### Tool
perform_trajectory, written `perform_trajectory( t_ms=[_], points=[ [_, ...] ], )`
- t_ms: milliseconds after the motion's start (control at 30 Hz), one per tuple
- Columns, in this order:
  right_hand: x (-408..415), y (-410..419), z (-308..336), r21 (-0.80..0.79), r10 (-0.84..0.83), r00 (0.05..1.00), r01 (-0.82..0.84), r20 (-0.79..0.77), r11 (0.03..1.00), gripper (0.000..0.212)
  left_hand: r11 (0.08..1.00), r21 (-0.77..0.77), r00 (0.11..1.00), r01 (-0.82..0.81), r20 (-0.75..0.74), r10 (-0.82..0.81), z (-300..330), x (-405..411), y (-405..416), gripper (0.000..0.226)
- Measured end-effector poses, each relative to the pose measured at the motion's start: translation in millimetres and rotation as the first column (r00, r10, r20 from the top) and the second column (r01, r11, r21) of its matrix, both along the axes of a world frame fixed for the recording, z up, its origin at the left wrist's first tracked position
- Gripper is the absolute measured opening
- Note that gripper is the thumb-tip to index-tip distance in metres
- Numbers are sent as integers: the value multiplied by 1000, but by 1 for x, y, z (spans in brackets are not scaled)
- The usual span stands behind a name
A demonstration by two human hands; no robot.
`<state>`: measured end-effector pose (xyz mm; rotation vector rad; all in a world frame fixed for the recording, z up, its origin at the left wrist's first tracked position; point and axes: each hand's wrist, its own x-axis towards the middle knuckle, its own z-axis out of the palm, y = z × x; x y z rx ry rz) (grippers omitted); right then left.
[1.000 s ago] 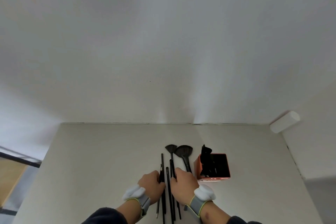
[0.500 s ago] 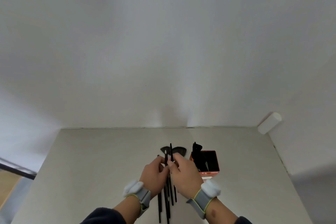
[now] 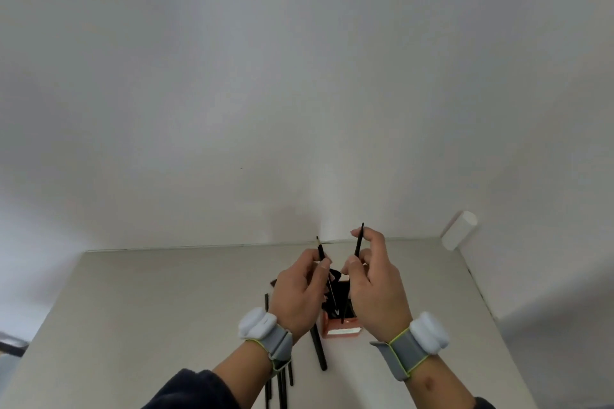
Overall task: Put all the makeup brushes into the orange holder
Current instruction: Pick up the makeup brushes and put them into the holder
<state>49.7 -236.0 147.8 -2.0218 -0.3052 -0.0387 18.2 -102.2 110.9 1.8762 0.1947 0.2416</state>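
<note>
The orange holder (image 3: 342,330) stands on the table (image 3: 166,292), mostly hidden behind both hands; only its near wall and a pale label strip show, with dark brush heads already poking up inside it. Just above the holder, the left hand (image 3: 299,295) pinches a thin black brush (image 3: 321,251) between thumb and forefinger, its fingers (image 3: 324,267) closed around the handle, the lower end slanting down into the holder's mouth. The right hand (image 3: 375,282) grips a second slim brush (image 3: 358,242) the same way, held nearly upright, its lower end also reaching toward the opening.

To do this step well, I judge each brush should go in end first, kept steep, and be let go only once its tip is below the rim, so neither one catches on the brushes already inside or tips the light holder.

Left of the holder, several more brushes (image 3: 317,350) lie on the table, partly under the left wrist. They are long, thin, matte black rods. The holder looks like a small square box with smooth sides. The table is pale, flat and matte.
</note>
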Motion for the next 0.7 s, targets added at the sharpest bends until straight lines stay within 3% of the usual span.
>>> perform_trajectory(
  t_ms=[167,533,600,700],
  points=[
    [4,-16,-3,-2,-70,995,71,70,998,11,993,114,1000,-9,13,7,0,4,-14,14],
    [14,-27,-12,-119,-26,986,46,164,992,10,986,167,1000,-12,2,11,-4,5,-19,31],
    [15,-31,-17,-157,1,987,25,161,987,16,987,160,1000,-17,-13,19,-6,5,-20,26],
    [16,-34,-22,-184,22,989,6,149,983,10,987,160,998,-32,-43,39,-9,6,-23,13]
  ],
)
